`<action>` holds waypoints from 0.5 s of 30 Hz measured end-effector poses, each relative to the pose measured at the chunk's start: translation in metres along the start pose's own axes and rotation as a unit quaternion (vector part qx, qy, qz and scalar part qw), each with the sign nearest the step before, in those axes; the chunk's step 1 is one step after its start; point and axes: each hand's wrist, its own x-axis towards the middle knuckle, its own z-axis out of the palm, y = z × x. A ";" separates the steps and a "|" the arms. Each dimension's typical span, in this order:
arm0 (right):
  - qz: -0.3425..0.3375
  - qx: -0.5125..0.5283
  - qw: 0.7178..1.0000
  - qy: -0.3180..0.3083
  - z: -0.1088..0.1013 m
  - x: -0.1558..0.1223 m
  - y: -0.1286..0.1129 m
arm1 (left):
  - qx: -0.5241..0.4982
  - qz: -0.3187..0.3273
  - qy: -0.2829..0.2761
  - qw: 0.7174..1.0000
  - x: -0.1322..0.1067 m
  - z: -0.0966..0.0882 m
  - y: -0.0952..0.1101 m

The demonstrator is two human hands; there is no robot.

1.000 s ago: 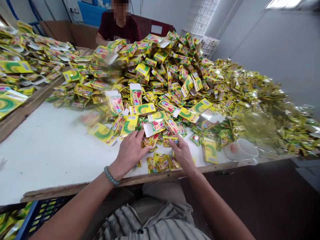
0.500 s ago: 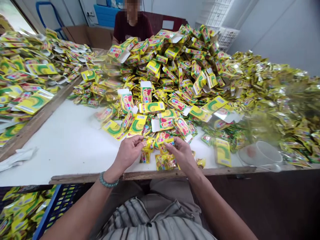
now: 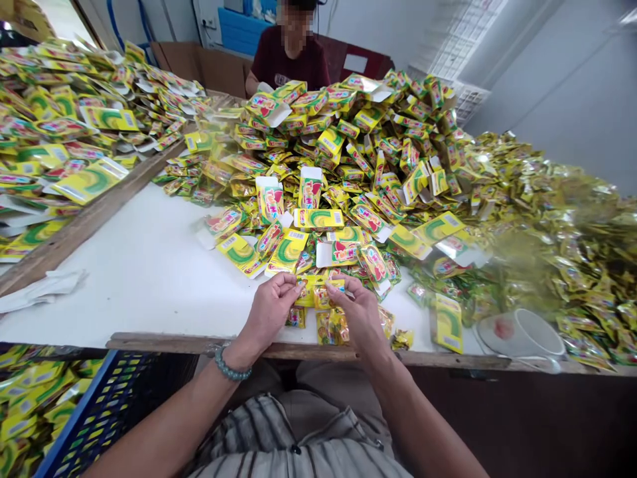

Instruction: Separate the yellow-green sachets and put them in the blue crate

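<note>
My left hand (image 3: 271, 311) has its thumb and fingertips closed on the left edge of a small yellow candy sachet (image 3: 307, 295). Opposite it, my right hand (image 3: 362, 317) pinches another yellow sachet (image 3: 322, 299) by its right side. The two sachets meet or overlap between my hands, and I cannot tell whether they are joined. Below them, several sachets (image 3: 326, 328) lie on the white tabletop (image 3: 149, 265), partly covered by my right hand. Just beyond my fingers are yellow-green candy boxes (image 3: 288, 252), some with white end flaps standing open.
A tall heap of boxes (image 3: 343, 119) rises ahead, with shiny sachets (image 3: 562, 219) to the right. A wooden strip (image 3: 94, 212) separates more boxes at left. A clear plastic cup (image 3: 522, 335) lies near the front edge. A blue crate (image 3: 94, 392) stands below left. Another person (image 3: 291, 56) sits opposite.
The sachets in my two hands have come closer together and now touch or overlap. The whole view has shifted slightly, with the scene sliding right.
</note>
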 end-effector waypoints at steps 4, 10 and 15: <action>0.062 0.122 0.991 0.003 0.009 -0.003 -0.005 | -0.035 0.014 -0.016 0.999 -0.006 0.004 0.000; 0.075 0.188 0.979 -0.025 0.017 -0.006 -0.002 | -0.053 -0.008 -0.028 0.998 -0.005 0.002 -0.002; 0.072 0.181 0.979 -0.060 0.012 -0.003 -0.010 | -0.097 -0.038 -0.050 0.993 0.002 -0.002 0.008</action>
